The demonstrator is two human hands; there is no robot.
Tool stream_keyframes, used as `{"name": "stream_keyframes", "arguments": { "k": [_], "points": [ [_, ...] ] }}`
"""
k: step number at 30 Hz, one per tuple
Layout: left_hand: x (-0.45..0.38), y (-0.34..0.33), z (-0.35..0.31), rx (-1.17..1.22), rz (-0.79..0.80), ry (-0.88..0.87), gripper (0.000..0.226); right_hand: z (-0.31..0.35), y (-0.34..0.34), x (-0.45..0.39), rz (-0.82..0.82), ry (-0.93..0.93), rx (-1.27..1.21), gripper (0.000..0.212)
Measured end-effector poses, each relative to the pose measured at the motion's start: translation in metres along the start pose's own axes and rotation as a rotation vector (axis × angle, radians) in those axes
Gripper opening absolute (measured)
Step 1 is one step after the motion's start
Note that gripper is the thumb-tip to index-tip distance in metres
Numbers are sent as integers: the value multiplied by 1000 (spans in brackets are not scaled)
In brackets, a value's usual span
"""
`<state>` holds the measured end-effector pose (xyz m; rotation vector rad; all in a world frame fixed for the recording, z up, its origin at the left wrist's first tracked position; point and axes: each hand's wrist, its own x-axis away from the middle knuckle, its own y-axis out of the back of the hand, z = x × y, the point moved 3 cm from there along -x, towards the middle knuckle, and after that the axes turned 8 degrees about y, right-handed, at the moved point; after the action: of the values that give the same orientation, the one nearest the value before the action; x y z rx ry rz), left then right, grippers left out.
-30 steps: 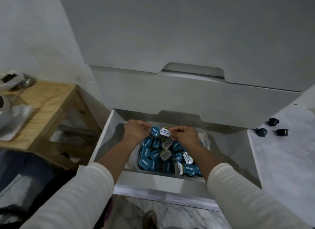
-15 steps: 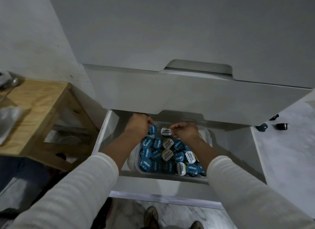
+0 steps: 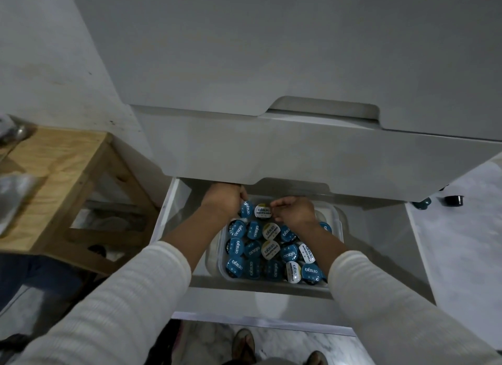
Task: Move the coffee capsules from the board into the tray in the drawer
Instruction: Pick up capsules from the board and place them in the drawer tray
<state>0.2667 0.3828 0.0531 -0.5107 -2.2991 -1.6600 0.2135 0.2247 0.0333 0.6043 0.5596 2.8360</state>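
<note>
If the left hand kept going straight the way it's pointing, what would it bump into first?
Probably the back of the open white drawer, in shadow under the closed white drawer front above. The left hand reaches away from the person past the clear plastic tray's far end; depth is unclear.

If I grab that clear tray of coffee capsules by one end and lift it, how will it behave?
The tray looks like thin clear plastic, so it may flex. It is packed with capsules lying loose in rows, so it is probably heavier than it looks, and tilting would likely slide them together. Both hands would be safer.
</note>
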Motion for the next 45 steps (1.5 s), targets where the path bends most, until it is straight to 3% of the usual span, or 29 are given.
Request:
{"name": "stream_keyframes", "arguments": {
  "k": [9,17,20,24,29,32,39,45],
  "points": [
    [3,-2,-2,-47,-4,-25,27,-1,-1,-1,-16,-17,-9,8],
    [14,2,5,-24,-111,-85,23,1,-10,0,9,5,-60,16],
    [22,0,7,-17,-172,-103,22,4,-7,5,-13,100,72,19],
    [40,0,-1,-33,-203,-83,24,16,-2,25,16,389,408,24],
    [66,-18,-15,-148,-224,-76,41,14,3,55,149,587,666,38],
    [90,-28,-33,-155,-291,-73,48,12,14,71,110,688,779,47],
    [137,-48,-80,-23,-423,-25,54,3,68,106,67,739,898,54],
    [180,-62,-156,33,-543,-101,54,-14,141,139,-27,805,889,56]
  ]
}}
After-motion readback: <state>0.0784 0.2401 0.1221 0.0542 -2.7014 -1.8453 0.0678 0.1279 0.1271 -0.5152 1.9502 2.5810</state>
